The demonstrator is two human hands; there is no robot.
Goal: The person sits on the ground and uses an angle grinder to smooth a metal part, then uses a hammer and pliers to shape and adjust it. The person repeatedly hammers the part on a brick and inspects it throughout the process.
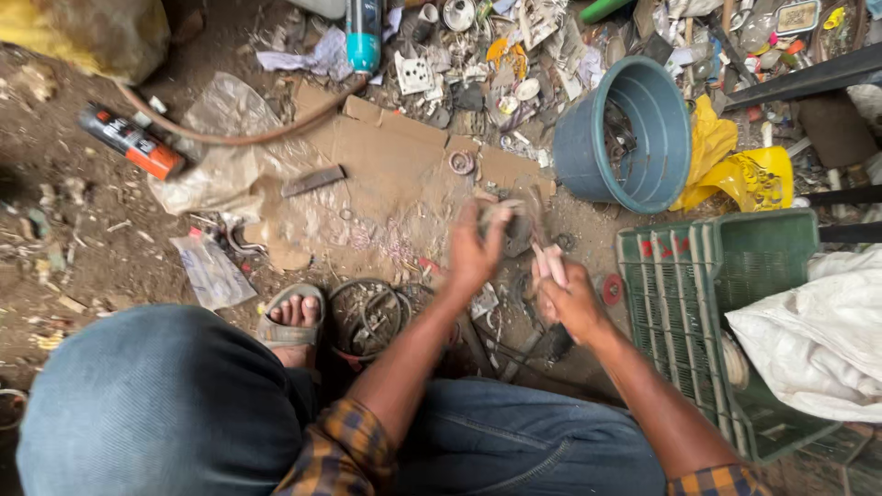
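My left hand (473, 253) grips a blurred grey-brown metal piece (508, 220) over the ground. Just to its right, my right hand (574, 298) is closed on a pale wooden handle (549, 264) of a tool, which points up toward the metal piece. Both hands are motion-blurred. Below them lie a coil of wire rings (367, 317) and dark scrap. My sandalled foot (294, 317) rests left of the coil, and my jeans-clad knee (156, 404) fills the lower left.
A blue-grey plastic bucket (634, 138) with scrap stands at the back right beside a yellow container (758, 179). A green crate (707, 303) with a white sack (818, 331) sits right. Flat cardboard (395, 165), an orange spray can (133, 142), a hose and scattered metal junk cover the dirt.
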